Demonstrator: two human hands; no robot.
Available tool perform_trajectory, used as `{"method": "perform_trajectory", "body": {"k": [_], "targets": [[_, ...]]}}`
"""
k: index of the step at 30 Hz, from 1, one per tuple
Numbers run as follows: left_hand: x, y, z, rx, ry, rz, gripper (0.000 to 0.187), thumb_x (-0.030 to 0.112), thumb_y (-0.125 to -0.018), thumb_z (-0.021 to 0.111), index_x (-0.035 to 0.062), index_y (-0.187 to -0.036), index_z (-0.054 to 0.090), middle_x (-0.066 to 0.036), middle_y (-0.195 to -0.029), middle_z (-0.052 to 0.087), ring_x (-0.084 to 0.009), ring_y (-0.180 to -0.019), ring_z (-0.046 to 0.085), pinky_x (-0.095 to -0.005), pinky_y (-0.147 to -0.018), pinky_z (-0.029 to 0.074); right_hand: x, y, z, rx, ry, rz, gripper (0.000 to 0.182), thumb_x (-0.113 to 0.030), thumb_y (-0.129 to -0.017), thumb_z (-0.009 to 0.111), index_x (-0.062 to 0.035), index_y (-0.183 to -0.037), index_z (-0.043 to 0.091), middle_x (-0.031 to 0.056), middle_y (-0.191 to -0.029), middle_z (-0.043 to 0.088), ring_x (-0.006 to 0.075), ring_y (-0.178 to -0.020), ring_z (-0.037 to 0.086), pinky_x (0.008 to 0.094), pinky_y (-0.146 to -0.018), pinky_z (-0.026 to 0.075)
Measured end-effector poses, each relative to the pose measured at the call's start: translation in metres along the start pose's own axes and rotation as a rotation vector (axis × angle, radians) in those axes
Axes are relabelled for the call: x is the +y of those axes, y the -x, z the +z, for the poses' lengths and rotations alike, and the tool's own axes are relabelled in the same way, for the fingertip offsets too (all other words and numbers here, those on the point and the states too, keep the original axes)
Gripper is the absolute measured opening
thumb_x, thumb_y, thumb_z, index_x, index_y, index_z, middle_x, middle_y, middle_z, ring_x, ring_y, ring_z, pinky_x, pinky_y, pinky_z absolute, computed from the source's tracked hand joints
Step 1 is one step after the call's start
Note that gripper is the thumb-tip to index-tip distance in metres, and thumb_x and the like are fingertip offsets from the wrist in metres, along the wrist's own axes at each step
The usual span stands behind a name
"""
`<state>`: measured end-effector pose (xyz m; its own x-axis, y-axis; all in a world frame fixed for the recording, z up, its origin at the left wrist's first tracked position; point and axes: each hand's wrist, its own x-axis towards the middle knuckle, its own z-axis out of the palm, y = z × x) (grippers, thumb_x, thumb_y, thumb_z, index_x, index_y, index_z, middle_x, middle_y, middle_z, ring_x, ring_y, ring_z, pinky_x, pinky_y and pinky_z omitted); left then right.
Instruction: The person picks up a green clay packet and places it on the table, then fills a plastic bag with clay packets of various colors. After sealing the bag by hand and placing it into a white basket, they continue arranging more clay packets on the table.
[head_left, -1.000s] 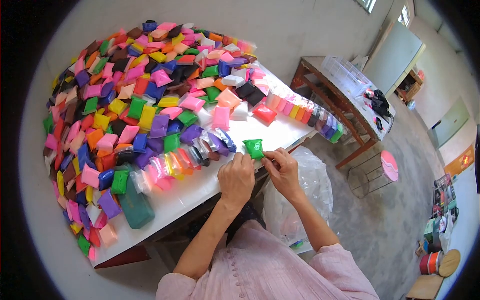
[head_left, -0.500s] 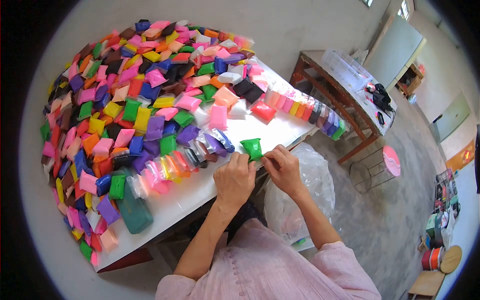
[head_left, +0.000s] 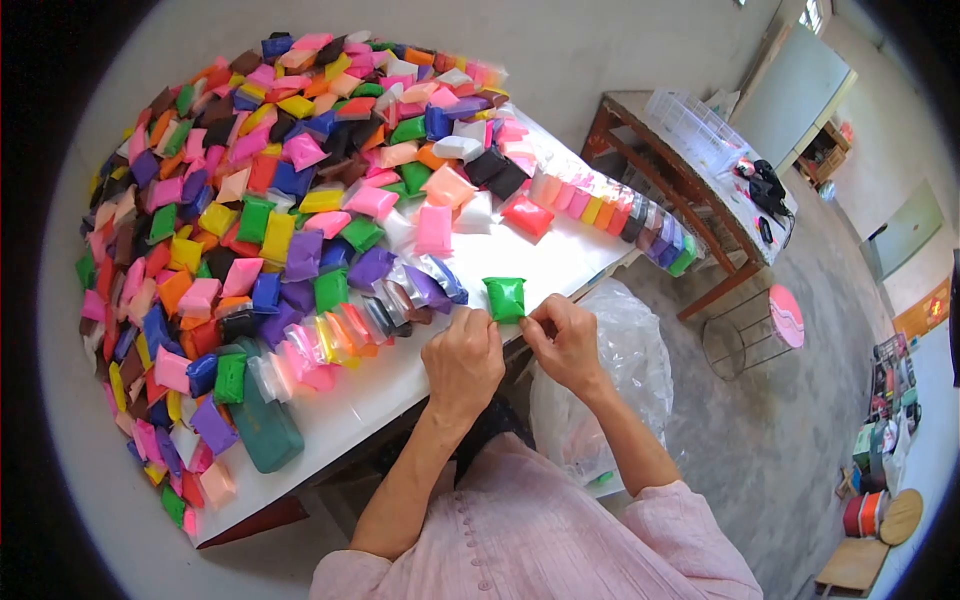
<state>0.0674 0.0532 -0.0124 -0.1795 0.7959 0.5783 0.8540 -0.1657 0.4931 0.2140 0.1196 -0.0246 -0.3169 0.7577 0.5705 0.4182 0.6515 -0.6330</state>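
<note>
A small shiny green packet (head_left: 505, 298) is held up over the table's front edge. My left hand (head_left: 464, 352) pinches its lower left corner, fingers closed. On the other side, the fingers of my right hand (head_left: 562, 338) are closed on its lower right corner. Left of my hands, a row of packets in mixed colours (head_left: 340, 335) stands on edge on the white table (head_left: 385, 385). Behind that row spreads a large heap of coloured packets (head_left: 290, 180). A single red packet (head_left: 527, 216) lies beyond the green one.
A second row of packets (head_left: 610, 215) lines the table's right end. Beside my right arm stands a clear plastic bag (head_left: 625, 370). A dark green case (head_left: 268, 425) lies front left. Further right are a pink-topped stool (head_left: 785, 317) and a wooden table (head_left: 690, 160) with a clear basket (head_left: 697, 130).
The green packet has turned from tilted to nearly upright and looks flatter and squarer. My hands have shifted slightly, still at its lower corners.
</note>
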Motion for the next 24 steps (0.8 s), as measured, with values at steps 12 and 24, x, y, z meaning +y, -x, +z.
{"method": "perform_trajectory", "body": {"k": [12, 24], "targets": [[-0.004, 0.007, 0.002, 0.093, -0.045, 0.171, 0.012, 0.005, -0.08, 0.061, 0.0046, -0.077, 0.05, -0.011, -0.075, 0.05, -0.0322, -0.062, 0.056, -0.0411, -0.057, 0.047, -0.011, 0.01, -0.023, -0.022, -0.108, 0.183, 0.019, -0.013, -0.085, 0.067, 0.0027, -0.094, 0.063, 0.0139, -0.072, 0.063, 0.0242, -0.059, 0.062, 0.0352, -0.057, 0.048], [0.0, 0.019, -0.002, 0.223, -0.252, 0.441, 0.014, 0.005, -0.083, 0.063, 0.0, -0.096, 0.062, -0.007, -0.079, 0.054, -0.0205, -0.063, 0.054, -0.0344, -0.054, 0.042, -0.043, -0.008, -0.013, -0.05, -0.172, 0.382, 0.066, -0.03, -0.076, 0.08, 0.0056, -0.125, 0.055, 0.0163, -0.085, 0.07, 0.0232, -0.065, 0.066, 0.0352, -0.061, 0.051]]}}
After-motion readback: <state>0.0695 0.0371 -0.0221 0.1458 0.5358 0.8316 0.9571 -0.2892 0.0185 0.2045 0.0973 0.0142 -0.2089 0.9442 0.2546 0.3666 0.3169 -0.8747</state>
